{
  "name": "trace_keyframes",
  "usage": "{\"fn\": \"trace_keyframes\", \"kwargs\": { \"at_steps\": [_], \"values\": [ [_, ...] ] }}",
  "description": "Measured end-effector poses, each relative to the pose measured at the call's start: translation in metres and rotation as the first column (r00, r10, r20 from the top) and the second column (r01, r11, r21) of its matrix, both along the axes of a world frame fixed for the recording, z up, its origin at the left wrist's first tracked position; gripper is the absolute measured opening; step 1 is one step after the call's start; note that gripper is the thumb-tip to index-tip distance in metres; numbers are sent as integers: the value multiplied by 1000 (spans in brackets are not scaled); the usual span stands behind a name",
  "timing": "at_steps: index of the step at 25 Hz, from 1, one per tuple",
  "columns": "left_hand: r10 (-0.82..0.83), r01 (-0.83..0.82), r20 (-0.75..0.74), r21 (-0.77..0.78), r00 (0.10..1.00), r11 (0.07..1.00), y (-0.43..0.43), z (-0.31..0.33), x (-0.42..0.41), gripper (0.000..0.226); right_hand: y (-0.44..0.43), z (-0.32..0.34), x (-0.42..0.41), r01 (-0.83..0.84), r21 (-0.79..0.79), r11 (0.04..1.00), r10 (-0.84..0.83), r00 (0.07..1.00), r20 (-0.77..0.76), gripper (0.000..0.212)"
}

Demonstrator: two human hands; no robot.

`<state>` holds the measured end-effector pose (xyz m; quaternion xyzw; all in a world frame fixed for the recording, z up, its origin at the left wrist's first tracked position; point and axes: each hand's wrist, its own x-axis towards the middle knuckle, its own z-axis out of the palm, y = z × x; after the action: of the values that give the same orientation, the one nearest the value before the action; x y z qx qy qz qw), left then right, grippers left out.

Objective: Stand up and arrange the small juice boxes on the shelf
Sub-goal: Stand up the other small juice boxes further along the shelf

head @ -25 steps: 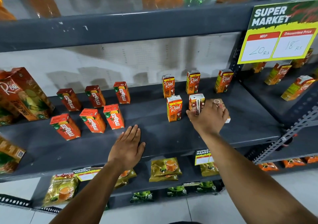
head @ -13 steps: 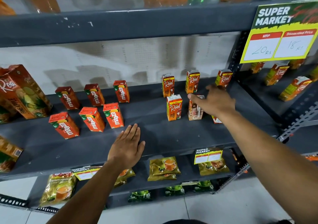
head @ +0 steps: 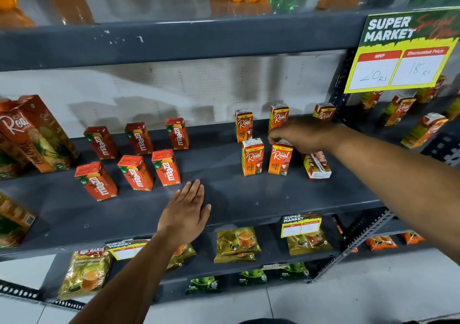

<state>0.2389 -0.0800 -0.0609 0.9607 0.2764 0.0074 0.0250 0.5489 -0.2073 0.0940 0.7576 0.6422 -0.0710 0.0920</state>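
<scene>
On the dark grey shelf (head: 249, 199), the right hand (head: 302, 134) reaches in from the right and pinches the top of an upright orange Real juice box (head: 280, 160) in the front row, its fingertips (head: 273, 139) closed on the box's upper edge. Just to the left of that box stands another Real box (head: 252, 157), upright and close beside it but apart. To the right, under the forearm, a third front-row box (head: 317, 165) stands turned so that its white back with the straw faces out, tilted a little. Three more Real boxes (head: 244, 125) stand in the row behind. The left hand (head: 185, 214) lies flat and open on the shelf's front part, palm down, holding nothing. Farther left, six red Maaza boxes (head: 135, 173) stand in two rows of three. A yellow price sign (head: 398, 54) hangs at the upper right.
</scene>
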Motion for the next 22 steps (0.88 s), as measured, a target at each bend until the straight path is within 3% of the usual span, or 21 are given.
{"fn": "trace_keyframes", "kwargs": {
  "at_steps": [2, 4, 6, 10, 11, 15, 17, 19, 22],
  "values": [
    [1, -1, -2, -1, 1000, 1000, 0, 0, 0, 84, -3, 2, -4, -67, 14, 998, 66, 995, 75, 63],
    [1, -1, 0, -2, 1000, 1000, 0, 1, -1, 85, -9, 4, -5, -32, 55, 998, 29, 998, 54, 75],
    [1, -1, -3, 1, 1000, 1000, 0, 1, -1, 85, -16, 7, 2, 148, 111, 983, -144, 988, -46, 78],
    [8, -8, -9, -3, 1000, 1000, 1, 0, 0, 85, -33, -3, 25, 549, 71, 833, -539, 834, -120, 34],
    [11, -11, -9, -8, 1000, 1000, 1, -1, 0, 85, -39, -13, 27, 614, 34, 788, -607, 786, -118, 35],
    [8, -8, -2, -1, 1000, 1000, 0, 0, 0, 83, -55, -49, 16, 807, -78, 585, -774, 527, -350, 67],
    [9, -9, 3, -4, 1000, 1000, -1, 0, -1, 84, -59, -61, 8, 808, -133, 574, -796, 512, -322, 88],
    [12, -12, 9, -11, 1000, 1000, 0, 0, -1, 84, -61, -69, 5, 797, -100, 595, -788, 554, -269, 79],
    [12, -12, -1, -6, 1000, 1000, 0, -1, -1, 83, -70, -68, 15, 822, -34, 568, -786, 530, -318, 52]
  ]
}}
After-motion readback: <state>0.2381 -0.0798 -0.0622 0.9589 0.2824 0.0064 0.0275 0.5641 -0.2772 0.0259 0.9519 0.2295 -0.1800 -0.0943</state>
